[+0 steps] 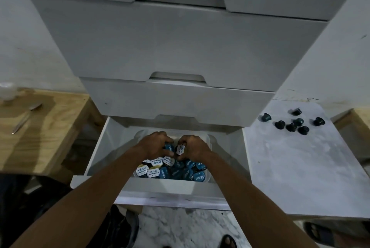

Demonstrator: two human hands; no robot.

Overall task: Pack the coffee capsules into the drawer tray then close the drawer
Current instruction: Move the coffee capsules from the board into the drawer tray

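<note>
Over tray (208, 176), twelve o'clock end: right grip (193, 147) pinches capsule (180, 150); left grip (155, 143) curled, hold unclear. Seat it label-up, snug; loose capsules (298, 121) at three o'clock.

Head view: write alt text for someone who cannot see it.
Two hands reach into the open drawer, over a tray full of blue- and white-lidded capsules: the right hand pinches one capsule, the left hand curls beside it. Seven loose capsules lie on the white top to the right.
</note>
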